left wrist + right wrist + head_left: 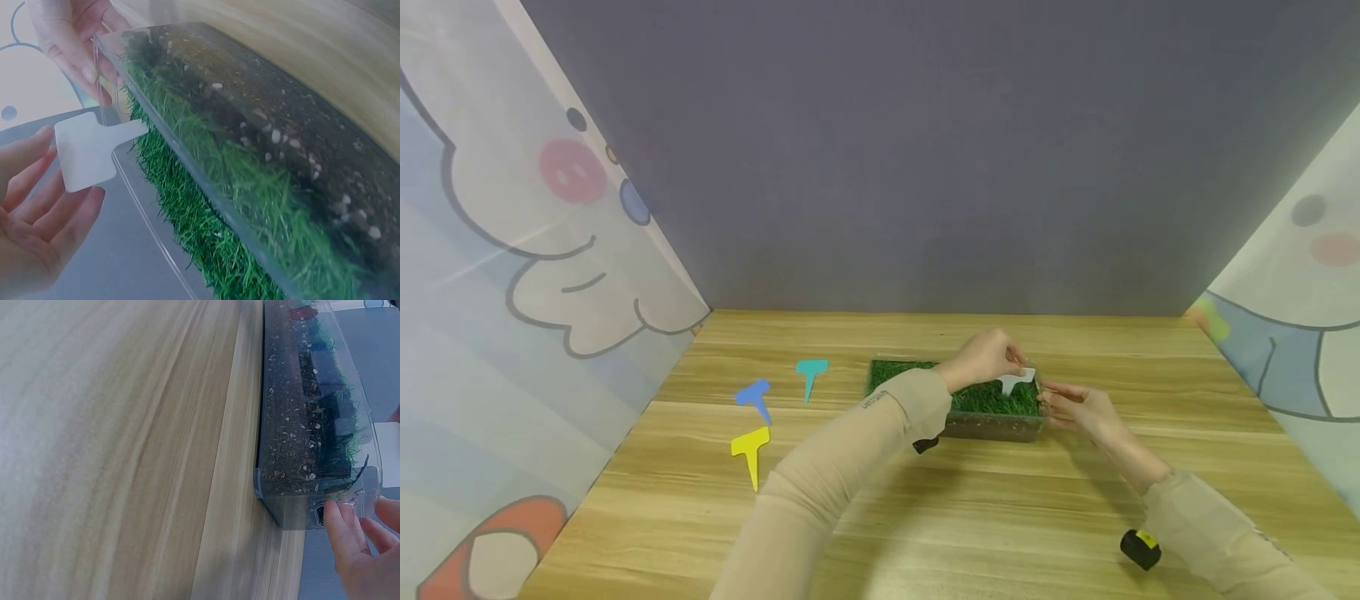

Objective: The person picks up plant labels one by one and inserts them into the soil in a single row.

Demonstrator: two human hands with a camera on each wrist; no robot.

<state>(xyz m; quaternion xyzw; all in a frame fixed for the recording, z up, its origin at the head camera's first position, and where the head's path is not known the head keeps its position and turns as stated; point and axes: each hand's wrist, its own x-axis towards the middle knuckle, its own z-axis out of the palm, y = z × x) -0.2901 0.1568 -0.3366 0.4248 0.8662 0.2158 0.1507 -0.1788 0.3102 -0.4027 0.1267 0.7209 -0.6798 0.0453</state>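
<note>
"Beige left sleeve point(835, 471) nearest; what's gripped?"

"Left hand point(988, 358) pinches a white tag point(87, 153) at two o'clock on the planter point(992, 427); right hand point(1086, 410) grips its three-o'clock edge; tabletop point(970, 517) leaves room toward six."

we seem to be at a small enclosed booth — a wood-grain tabletop point(1000, 517) between cartoon-printed side panels point(482, 333) and a plain grey backdrop point(925, 167).

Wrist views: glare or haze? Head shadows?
Left wrist: pale haze upper left, white tag outline readable; right wrist: pale sheen on the tabletop at left, reflections on the clear planter; head: soft shadow on the tabletop beside the left sleeve.
</note>
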